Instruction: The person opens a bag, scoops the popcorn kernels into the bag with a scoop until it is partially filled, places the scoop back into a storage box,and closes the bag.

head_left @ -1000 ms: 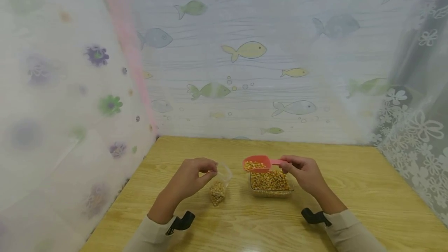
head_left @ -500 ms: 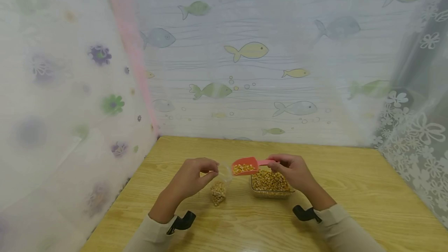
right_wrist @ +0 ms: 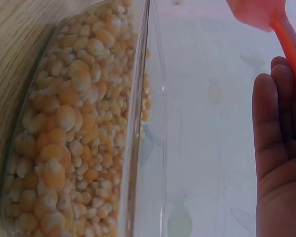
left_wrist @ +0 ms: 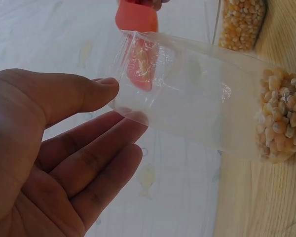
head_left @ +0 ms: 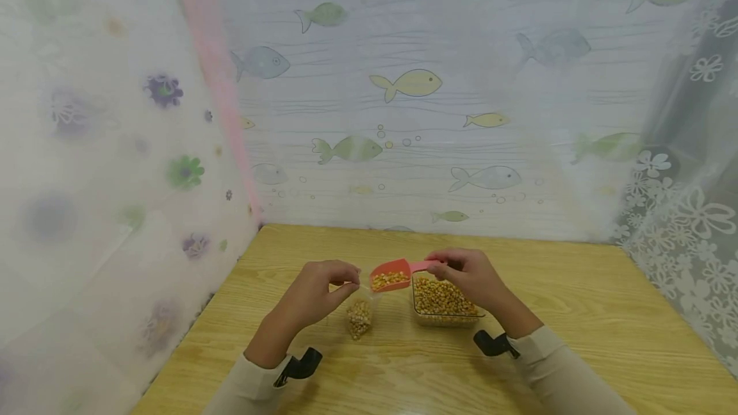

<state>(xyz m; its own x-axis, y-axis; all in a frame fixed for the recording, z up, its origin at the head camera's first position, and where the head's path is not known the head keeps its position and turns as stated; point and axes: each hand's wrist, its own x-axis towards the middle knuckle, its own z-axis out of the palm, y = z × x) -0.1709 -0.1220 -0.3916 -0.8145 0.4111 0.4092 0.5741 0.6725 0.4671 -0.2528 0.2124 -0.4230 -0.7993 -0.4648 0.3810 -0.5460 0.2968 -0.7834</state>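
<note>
My left hand (head_left: 321,288) pinches the rim of a clear plastic bag (left_wrist: 197,98) between thumb and fingertips. Corn kernels (left_wrist: 283,116) fill the bottom of the bag, which hangs down to the tabletop. A pink-red scoop (head_left: 398,266) loaded with kernels is held level by its handle in my right hand (head_left: 475,277). In the left wrist view the scoop's front end shows through the bag's film at its mouth. Below my right hand is a clear rectangular container (head_left: 446,320) full of corn kernels (right_wrist: 69,133).
The wood-grain table (head_left: 403,376) carries the bag and the container side by side. Behind it hangs a sheet printed with fish (head_left: 412,84). A flowered sheet (head_left: 104,210) closes the left side, and a white-flowered lace sheet (head_left: 700,210) the right.
My right hand has moved left with the loaded scoop, from above the container to the mouth of the bag. My left hand has stayed in place, pinching the bag.
</note>
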